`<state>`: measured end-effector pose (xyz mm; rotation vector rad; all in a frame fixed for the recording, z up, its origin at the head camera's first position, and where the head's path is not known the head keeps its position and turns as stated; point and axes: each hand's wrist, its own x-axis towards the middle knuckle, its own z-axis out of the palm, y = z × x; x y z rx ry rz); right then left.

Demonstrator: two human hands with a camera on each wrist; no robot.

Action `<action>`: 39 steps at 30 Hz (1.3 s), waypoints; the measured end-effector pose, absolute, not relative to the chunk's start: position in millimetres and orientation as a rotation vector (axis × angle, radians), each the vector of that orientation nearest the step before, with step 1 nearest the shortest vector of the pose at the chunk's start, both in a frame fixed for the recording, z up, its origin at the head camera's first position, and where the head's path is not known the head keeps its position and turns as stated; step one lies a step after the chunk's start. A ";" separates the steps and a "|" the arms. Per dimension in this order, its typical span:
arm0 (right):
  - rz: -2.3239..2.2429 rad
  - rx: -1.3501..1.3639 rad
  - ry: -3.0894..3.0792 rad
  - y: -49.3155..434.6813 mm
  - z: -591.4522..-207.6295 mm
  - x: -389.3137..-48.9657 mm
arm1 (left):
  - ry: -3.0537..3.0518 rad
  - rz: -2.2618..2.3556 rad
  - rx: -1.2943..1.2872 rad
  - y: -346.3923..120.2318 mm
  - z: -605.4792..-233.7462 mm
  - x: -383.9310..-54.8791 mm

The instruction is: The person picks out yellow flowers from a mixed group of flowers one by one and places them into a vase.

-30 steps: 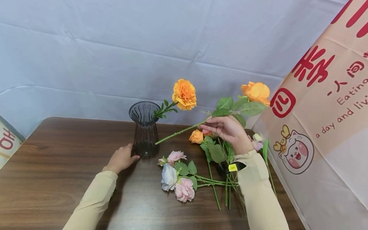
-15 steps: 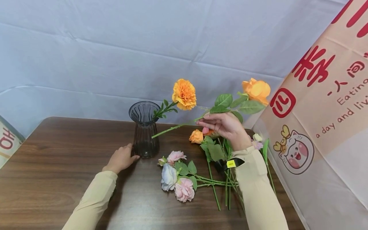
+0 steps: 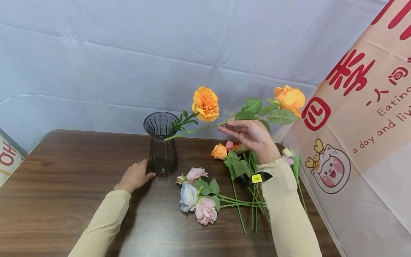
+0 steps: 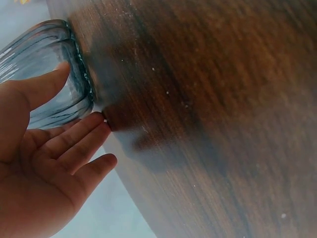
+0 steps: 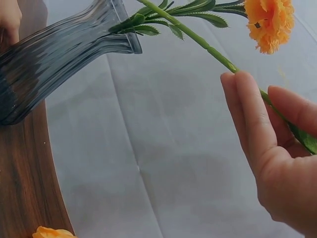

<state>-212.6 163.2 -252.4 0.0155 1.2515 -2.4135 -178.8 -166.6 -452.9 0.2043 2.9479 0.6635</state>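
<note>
A grey ribbed glass vase [image 3: 163,153] stands upright on the table, holding an orange carnation [image 3: 206,103] that leans right over its rim. My left hand [image 3: 134,175] holds the vase low on its left side; in the left wrist view the thumb lies in front of the glass and fingers reach behind it. My right hand [image 3: 252,137] pinches the green stem of an orange rose [image 3: 290,99] between thumb and fingers. The rose's bloom points right, and its stem's cut end overlaps the vase just below the rim in the head view.
Pink and pale blue flowers [image 3: 196,200] lie right of the vase. Beyond them are a small orange rose [image 3: 219,151] and several crossed stems, partly under my right forearm. A pale cloth wall [image 3: 96,71] rises behind the table [image 3: 64,185]; a printed banner [image 3: 359,142] stands right.
My right hand has risen slightly with the orange rose, and its stem's cut end has moved up and left, nearer the vase rim. The left hand and vase have stayed put.
</note>
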 end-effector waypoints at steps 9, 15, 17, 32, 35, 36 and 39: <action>-2.463 0.027 1.163 160.5 -251.9 -215.7 | 2.951 0.667 0.207 -166.5 -451.5 -180.3; -2.459 0.024 1.215 155.4 -251.8 -216.4 | 2.947 0.667 0.207 -166.0 -450.3 -179.4; -2.450 0.014 1.252 154.2 -251.4 -216.2 | 2.947 0.667 0.208 -165.8 -450.1 -179.1; -2.361 -0.143 1.548 143.8 -245.6 -214.3 | 2.969 0.665 0.228 -167.5 -451.1 -180.3; -2.338 -0.176 1.595 140.3 -244.6 -215.0 | 2.965 0.668 0.227 -167.4 -450.5 -179.8; -2.331 -0.193 1.604 139.1 -244.7 -215.4 | 2.963 0.670 0.228 -167.4 -450.3 -179.7; -2.301 -0.239 1.650 135.5 -245.1 -216.7 | 2.963 0.675 0.229 -167.2 -450.4 -179.6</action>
